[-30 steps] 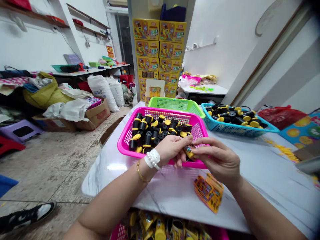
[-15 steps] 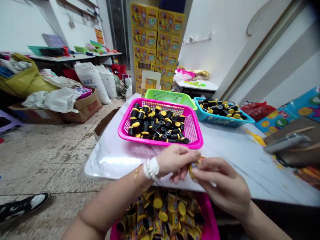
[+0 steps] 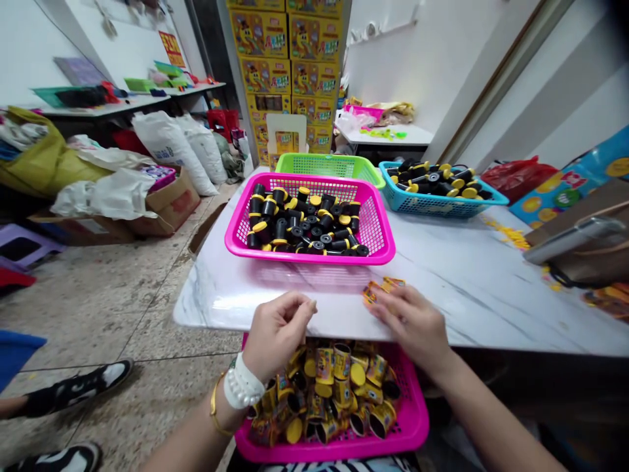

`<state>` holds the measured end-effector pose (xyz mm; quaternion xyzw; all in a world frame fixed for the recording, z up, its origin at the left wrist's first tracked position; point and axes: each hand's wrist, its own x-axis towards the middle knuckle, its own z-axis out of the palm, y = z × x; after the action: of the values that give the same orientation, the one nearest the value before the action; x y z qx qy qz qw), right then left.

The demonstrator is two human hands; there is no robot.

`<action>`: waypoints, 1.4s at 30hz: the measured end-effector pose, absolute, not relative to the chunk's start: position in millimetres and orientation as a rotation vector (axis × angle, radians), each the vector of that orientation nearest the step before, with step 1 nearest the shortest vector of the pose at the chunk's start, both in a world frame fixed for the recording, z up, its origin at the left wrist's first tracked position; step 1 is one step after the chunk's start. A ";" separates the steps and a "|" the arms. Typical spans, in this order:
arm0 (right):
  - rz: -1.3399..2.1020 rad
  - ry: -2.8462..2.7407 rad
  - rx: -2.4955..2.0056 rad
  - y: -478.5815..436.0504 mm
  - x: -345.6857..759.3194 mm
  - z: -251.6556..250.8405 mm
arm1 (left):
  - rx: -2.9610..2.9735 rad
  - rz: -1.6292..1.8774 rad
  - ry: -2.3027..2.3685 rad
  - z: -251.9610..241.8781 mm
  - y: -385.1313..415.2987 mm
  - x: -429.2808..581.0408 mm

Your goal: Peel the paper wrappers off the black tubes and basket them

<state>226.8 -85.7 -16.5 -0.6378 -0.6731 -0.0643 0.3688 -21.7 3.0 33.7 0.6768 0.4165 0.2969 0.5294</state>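
Note:
My left hand (image 3: 278,331) hovers over the near edge of the white marble table (image 3: 462,288), fingers curled loosely with nothing visible in them. My right hand (image 3: 410,321) lies on the table with its fingers on a small stack of orange printed stickers (image 3: 381,288). Below both hands, a pink basket (image 3: 383,442) on my lap holds several rolls wrapped in yellow labels (image 3: 334,387). Ahead on the table, another pink basket (image 3: 378,246) holds several black rolls with yellow caps (image 3: 304,223).
A green basket (image 3: 329,164) and a blue basket (image 3: 437,203) with more black rolls stand behind. Yellow cartons (image 3: 289,59) are stacked at the back. Bags and boxes (image 3: 162,196) lie on the floor at left. Another person's shoes (image 3: 78,387) show at lower left.
My hands have parted; the roll they held together is gone from them. The left hand drew back toward me, and the right hand went onto the stickers. The view tilted down.

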 end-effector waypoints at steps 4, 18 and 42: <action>-0.175 -1.725 -1.738 -59.3 259.0 -19.0 | 1.521 0.595 0.956 13.9 -4.2 -1.3; 0.216 -1.493 -1.468 -79.6 182.8 3.1 | 1.391 0.832 0.799 11.2 -0.6 16.3; 0.239 -1.475 -1.381 -79.8 134.4 -4.3 | 1.402 1.318 1.034 18.0 -38.6 -8.2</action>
<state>134.4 -79.8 -4.3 -0.5775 -0.6167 0.0998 0.5255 -8.2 -38.6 18.0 0.5696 0.4202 0.5357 0.4605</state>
